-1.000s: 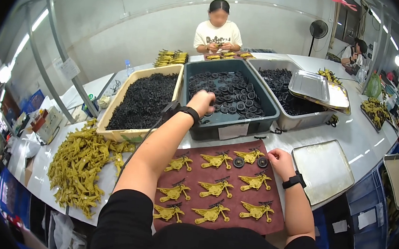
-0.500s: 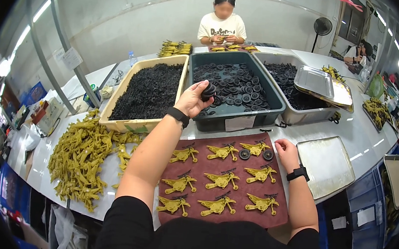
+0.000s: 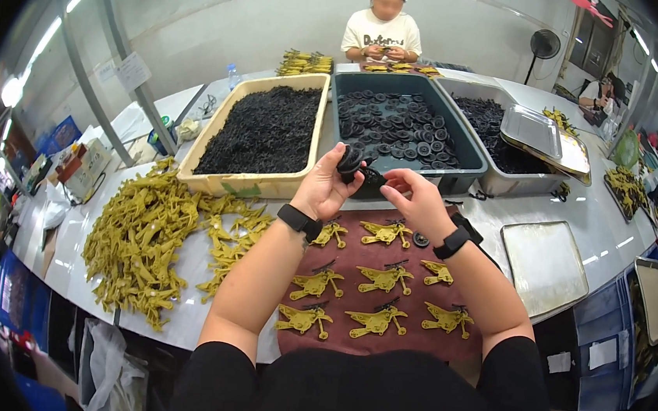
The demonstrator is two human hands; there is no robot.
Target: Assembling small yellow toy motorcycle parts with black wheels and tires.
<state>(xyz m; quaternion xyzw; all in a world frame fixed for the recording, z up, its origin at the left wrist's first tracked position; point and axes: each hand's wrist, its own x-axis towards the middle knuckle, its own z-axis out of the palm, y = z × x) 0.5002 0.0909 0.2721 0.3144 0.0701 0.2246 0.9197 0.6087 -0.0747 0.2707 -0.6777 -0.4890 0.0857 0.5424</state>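
Observation:
My left hand is raised at the front of the dark green bin, its fingers closed around a small stack of black toy wheels. Close beside it, my right hand pinches the edge of a black wheel between thumb and fingertips. Below both hands lies a maroon mat with yellow plastic toy pieces laid out in rows, each with a thin black part at its top. One loose black wheel rests on the mat by my right wrist. My right forearm covers some pieces.
The dark green bin holds many black wheels. Left of it, a cream bin is full of small black parts; a grey bin stands right. Yellow pieces are heaped at left. A metal tray lies right. A person works opposite.
My right hand has moved left and up from the mat's right edge to meet my left hand. My left hand, still holding wheels, has come slightly down and nearer.

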